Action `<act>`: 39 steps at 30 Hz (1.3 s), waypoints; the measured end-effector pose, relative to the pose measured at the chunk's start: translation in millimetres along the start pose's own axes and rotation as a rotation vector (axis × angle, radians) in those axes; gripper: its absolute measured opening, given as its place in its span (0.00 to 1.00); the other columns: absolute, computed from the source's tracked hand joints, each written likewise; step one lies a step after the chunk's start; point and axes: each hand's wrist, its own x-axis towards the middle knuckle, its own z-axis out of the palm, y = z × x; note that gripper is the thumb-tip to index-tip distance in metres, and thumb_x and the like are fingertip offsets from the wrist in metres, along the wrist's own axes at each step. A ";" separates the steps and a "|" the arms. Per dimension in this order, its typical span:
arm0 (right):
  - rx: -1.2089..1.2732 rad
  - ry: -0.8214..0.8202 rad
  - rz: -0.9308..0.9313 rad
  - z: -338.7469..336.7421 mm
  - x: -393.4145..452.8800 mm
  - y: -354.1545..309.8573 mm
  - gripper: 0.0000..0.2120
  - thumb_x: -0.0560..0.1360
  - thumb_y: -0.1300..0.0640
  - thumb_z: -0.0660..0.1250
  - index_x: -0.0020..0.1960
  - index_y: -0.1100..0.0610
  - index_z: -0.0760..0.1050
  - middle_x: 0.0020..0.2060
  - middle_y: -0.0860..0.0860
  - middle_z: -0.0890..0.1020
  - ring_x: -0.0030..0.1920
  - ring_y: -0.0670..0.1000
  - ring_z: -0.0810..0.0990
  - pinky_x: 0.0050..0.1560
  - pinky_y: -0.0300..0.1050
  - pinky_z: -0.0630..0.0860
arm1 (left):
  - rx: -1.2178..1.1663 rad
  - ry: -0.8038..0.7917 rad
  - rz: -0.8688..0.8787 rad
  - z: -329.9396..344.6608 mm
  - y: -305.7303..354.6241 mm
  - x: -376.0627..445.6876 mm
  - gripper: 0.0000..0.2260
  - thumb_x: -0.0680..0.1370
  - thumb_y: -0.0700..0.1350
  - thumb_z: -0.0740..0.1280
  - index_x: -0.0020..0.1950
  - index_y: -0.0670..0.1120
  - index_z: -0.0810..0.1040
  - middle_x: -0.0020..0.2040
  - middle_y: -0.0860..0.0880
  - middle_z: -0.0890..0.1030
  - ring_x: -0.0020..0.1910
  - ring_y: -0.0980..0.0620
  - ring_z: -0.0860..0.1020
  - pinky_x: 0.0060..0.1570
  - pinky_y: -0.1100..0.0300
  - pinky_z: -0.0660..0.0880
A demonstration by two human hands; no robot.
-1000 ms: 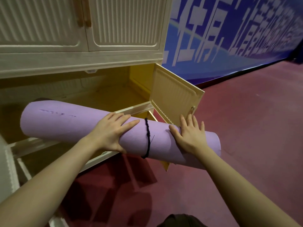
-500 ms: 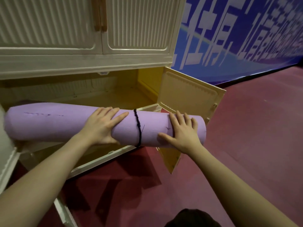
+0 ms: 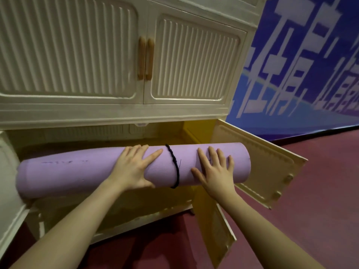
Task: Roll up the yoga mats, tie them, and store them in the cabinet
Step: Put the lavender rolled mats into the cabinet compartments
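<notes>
Before cream cabinet point(image 3: 120, 113), maroon floor point(image 3: 310, 191), blue wall point(image 3: 310, 74).

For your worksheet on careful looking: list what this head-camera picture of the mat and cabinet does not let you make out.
- Palms of the left hand and right hand: pressed against the purple mat, head view.
- Back of the black tie: wraps behind the roll.
- Mat's left end: blurred.
- Lower compartment floor: hidden by mat and arms.
- Banner text: cut off by the frame edge.
</notes>
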 end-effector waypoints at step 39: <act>-0.004 0.116 -0.394 8.7 82.7 24.4 0.51 0.55 0.22 0.61 0.70 0.51 0.69 0.64 0.54 0.75 0.63 0.62 0.73 0.62 0.66 0.64 | 0.031 0.021 0.023 23.2 -35.9 24.3 0.46 0.63 0.75 0.57 0.77 0.58 0.50 0.63 0.40 0.76 0.52 0.38 0.78 0.47 0.43 0.75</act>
